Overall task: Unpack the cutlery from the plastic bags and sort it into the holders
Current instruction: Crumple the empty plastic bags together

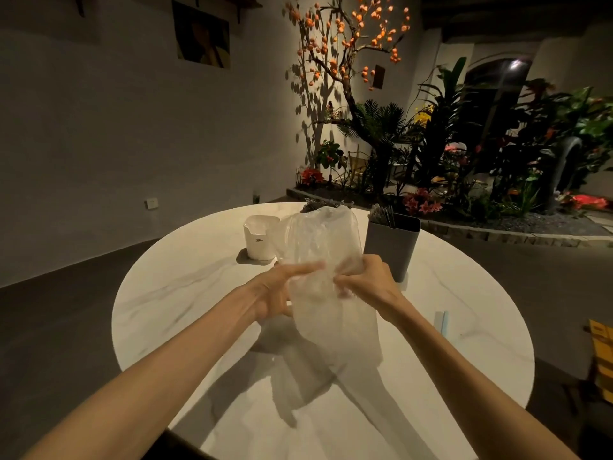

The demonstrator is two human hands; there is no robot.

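Observation:
Both my hands hold a clear, crumpled plastic bag [326,287] upright above the round white table [185,293]. My left hand [282,290] lies against the bag's left side, index finger stretched across it and the other fingers curled behind. On the right side, my right hand [365,280] pinches a bunched fold. I cannot make out any cutlery inside the bag. A white holder [260,239] stands behind on the left. A dark grey holder [393,242] with dark cutlery handles sticking up stands on the right. More dark cutlery tips [323,204] show above the bag's top edge.
A pale blue strip [442,322] lies near the table's right edge. A yellow object [602,353] sits beyond the table at the far right. Behind the table is a planted bed with a tree bearing orange fruit [345,44] and flowers.

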